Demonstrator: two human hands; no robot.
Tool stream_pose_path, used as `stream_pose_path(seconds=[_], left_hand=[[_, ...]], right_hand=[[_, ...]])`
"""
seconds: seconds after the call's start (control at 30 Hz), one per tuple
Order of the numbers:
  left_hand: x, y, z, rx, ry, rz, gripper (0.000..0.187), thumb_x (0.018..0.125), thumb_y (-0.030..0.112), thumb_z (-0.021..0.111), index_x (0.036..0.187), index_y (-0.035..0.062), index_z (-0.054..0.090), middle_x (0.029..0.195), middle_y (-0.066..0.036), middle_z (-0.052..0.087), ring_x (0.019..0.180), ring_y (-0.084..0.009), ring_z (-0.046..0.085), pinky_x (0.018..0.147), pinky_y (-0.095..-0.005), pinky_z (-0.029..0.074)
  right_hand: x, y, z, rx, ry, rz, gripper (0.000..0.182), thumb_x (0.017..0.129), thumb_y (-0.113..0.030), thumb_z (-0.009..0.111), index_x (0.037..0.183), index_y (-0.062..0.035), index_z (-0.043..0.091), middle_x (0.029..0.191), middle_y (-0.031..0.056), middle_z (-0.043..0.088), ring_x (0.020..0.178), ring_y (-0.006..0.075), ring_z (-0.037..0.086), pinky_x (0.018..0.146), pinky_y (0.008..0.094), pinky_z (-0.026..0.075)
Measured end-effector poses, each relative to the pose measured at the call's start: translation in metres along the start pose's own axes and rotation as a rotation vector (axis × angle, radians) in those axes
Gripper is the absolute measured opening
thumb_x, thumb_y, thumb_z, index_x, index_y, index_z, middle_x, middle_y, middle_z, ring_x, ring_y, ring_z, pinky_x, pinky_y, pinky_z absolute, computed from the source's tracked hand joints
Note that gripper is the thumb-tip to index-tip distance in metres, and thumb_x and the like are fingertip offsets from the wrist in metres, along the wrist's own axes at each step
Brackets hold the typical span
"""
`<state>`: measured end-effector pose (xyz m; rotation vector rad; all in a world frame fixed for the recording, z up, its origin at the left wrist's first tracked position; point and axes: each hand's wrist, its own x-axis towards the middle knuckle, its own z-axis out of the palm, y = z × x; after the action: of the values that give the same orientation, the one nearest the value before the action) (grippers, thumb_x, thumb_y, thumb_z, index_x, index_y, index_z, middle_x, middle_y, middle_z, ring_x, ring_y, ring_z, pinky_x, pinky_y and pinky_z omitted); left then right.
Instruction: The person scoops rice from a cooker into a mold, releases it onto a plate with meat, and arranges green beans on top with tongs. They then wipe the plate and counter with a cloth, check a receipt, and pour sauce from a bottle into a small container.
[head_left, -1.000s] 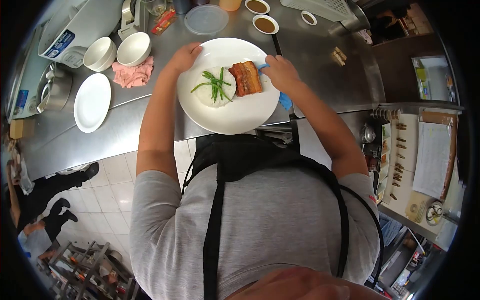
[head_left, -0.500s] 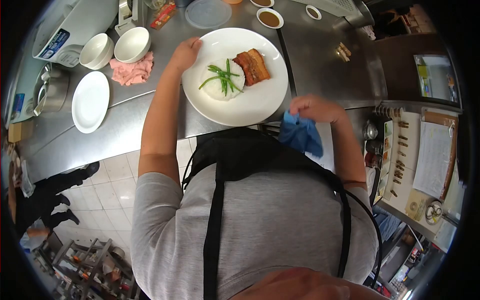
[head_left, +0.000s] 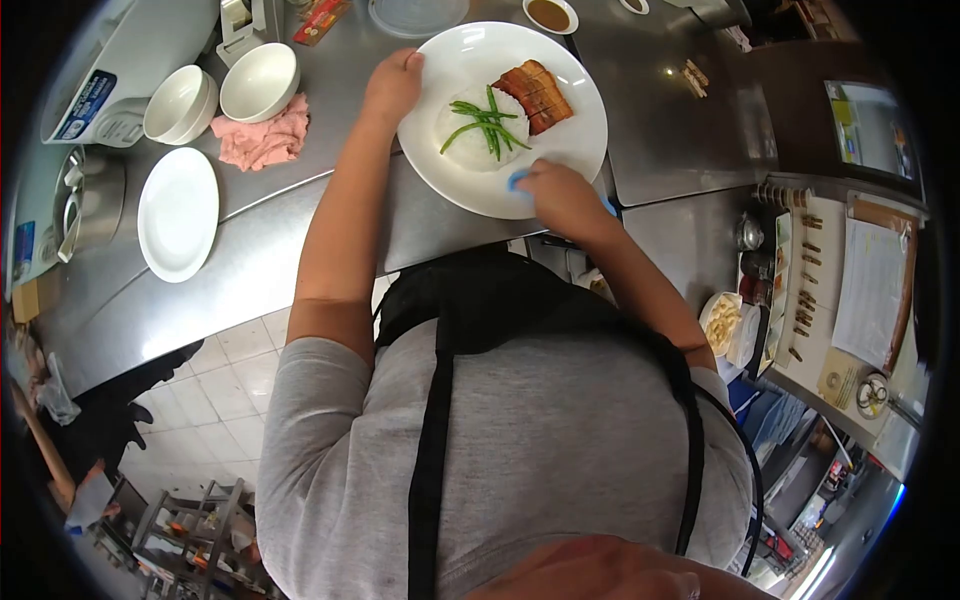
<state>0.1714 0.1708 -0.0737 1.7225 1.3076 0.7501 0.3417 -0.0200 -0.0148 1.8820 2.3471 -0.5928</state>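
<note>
A large white plate [head_left: 578, 150] rests on the steel counter in front of me. It carries a mound of white rice [head_left: 470, 156], crossed green beans [head_left: 492, 122] on top, and a browned slab of meat [head_left: 538, 96] beside the rice. My left hand [head_left: 396, 86] grips the plate's upper left rim. At the near right rim, my right hand [head_left: 568, 200] is closed on a blue cloth [head_left: 517, 180]. The cloth is against the plate and mostly hidden under the fingers.
To the left are an oval white plate [head_left: 178, 215], white bowls [head_left: 260, 84] and a pink cloth [head_left: 262, 140]. A sauce dish [head_left: 551, 15] stands beyond the plate. At right sits a tub of pale food [head_left: 720, 325]. Another person's arm [head_left: 45, 445] shows at lower left.
My right hand has brought the blue cloth from beside the counter's edge up onto the plate's near rim. The plate and left hand appear farther right and up in view.
</note>
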Motion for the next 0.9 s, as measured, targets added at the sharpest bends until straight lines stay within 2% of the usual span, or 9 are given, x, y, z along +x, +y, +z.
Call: stream_pose_path(seconds=[0.1, 0.2, 0.3, 0.4, 0.6, 0.7, 0.77, 0.8, 0.9], left_hand=[[0.002, -0.002, -0.001, -0.034, 0.002, 0.012, 0.028, 0.083, 0.023, 0.04, 0.096, 0.0033, 0.056, 0.091, -0.019, 0.057, 0.088, -0.0328, 0.053, 0.076, -0.0357, 0.041], [-0.002, -0.008, 0.003, -0.141, 0.038, -0.01, 0.028, 0.083, 0.022, 0.04, 0.096, 0.0021, 0.055, 0.092, -0.019, 0.057, 0.088, -0.0324, 0.053, 0.076, -0.0354, 0.041], [-0.008, -0.015, 0.007, -0.226, 0.098, -0.069, 0.028, 0.084, 0.021, 0.039, 0.095, 0.0007, 0.055, 0.092, -0.019, 0.057, 0.087, -0.0317, 0.054, 0.075, -0.0353, 0.041], [-0.014, -0.015, 0.008, -0.221, 0.196, -0.069, 0.029, 0.084, 0.021, 0.039, 0.095, -0.0001, 0.055, 0.09, -0.019, 0.057, 0.085, -0.031, 0.054, 0.075, -0.0353, 0.041], [-0.028, 0.005, 0.0, -0.188, 0.262, -0.102, 0.029, 0.084, 0.021, 0.039, 0.096, -0.0006, 0.055, 0.089, -0.019, 0.057, 0.084, -0.0309, 0.054, 0.075, -0.0349, 0.041], [-0.026, 0.001, 0.003, -0.257, 0.255, -0.172, 0.029, 0.084, 0.02, 0.038, 0.096, -0.0008, 0.055, 0.09, -0.018, 0.057, 0.084, -0.0286, 0.055, 0.074, -0.0345, 0.041], [-0.026, -0.012, 0.008, -0.39, 0.246, -0.224, 0.029, 0.084, 0.019, 0.037, 0.096, -0.0005, 0.054, 0.089, -0.016, 0.057, 0.081, -0.0264, 0.055, 0.073, -0.0343, 0.041], [-0.033, -0.011, 0.008, -0.48, 0.228, -0.243, 0.028, 0.084, 0.019, 0.037, 0.098, 0.0007, 0.052, 0.086, -0.013, 0.056, 0.076, -0.0229, 0.054, 0.068, -0.0323, 0.042], [-0.079, 0.005, 0.004, -0.703, 0.132, -0.353, 0.027, 0.085, 0.02, 0.035, 0.105, 0.0039, 0.042, 0.079, -0.007, 0.051, 0.063, -0.0148, 0.05, 0.054, -0.0276, 0.044]], right_hand=[[-0.012, -0.001, -0.031, 0.71, -0.304, -0.337, 0.018, 0.067, -0.003, 0.049, 0.081, -0.0058, 0.06, 0.087, 0.0117, 0.054, 0.083, 0.025, 0.055, 0.071, 0.0338, 0.043], [-0.035, 0.028, -0.04, 0.61, -0.015, 0.137, 0.019, 0.07, 0.0, 0.045, 0.083, -0.0031, 0.059, 0.092, 0.0116, 0.056, 0.088, 0.0252, 0.053, 0.072, 0.0307, 0.043], [-0.021, 0.037, -0.029, 0.093, 0.221, 0.302, 0.02, 0.067, -0.004, 0.049, 0.083, -0.0052, 0.06, 0.089, 0.0117, 0.055, 0.083, 0.0267, 0.054, 0.072, 0.0349, 0.044], [0.0, -0.005, -0.017, 0.02, 0.02, 0.165, 0.02, 0.069, -0.007, 0.047, 0.083, -0.0069, 0.062, 0.089, 0.0119, 0.054, 0.082, 0.0273, 0.054, 0.071, 0.0355, 0.045], [0.026, -0.044, -0.004, -0.15, 0.003, 0.238, 0.021, 0.071, -0.01, 0.046, 0.085, -0.008, 0.063, 0.088, 0.0117, 0.054, 0.082, 0.027, 0.054, 0.07, 0.0361, 0.044], [0.021, -0.023, -0.008, 0.183, 0.034, -0.003, 0.021, 0.071, -0.006, 0.046, 0.085, -0.0039, 0.062, 0.087, 0.0102, 0.055, 0.082, 0.0243, 0.055, 0.07, 0.0336, 0.044], [0.002, 0.007, -0.026, 0.583, -0.041, -0.252, 0.022, 0.071, -0.003, 0.046, 0.086, -0.005, 0.062, 0.085, 0.0095, 0.054, 0.082, 0.0237, 0.055, 0.071, 0.0326, 0.043], [-0.008, 0.022, -0.035, 0.781, -0.084, -0.38, 0.023, 0.071, -0.001, 0.046, 0.086, -0.0055, 0.062, 0.084, 0.0091, 0.054, 0.081, 0.0233, 0.054, 0.071, 0.0321, 0.043], [-0.038, 0.05, -0.035, 0.693, 0.075, -0.056, 0.028, 0.069, 0.003, 0.045, 0.089, -0.007, 0.062, 0.084, 0.0089, 0.053, 0.079, 0.0237, 0.054, 0.07, 0.0315, 0.043]])
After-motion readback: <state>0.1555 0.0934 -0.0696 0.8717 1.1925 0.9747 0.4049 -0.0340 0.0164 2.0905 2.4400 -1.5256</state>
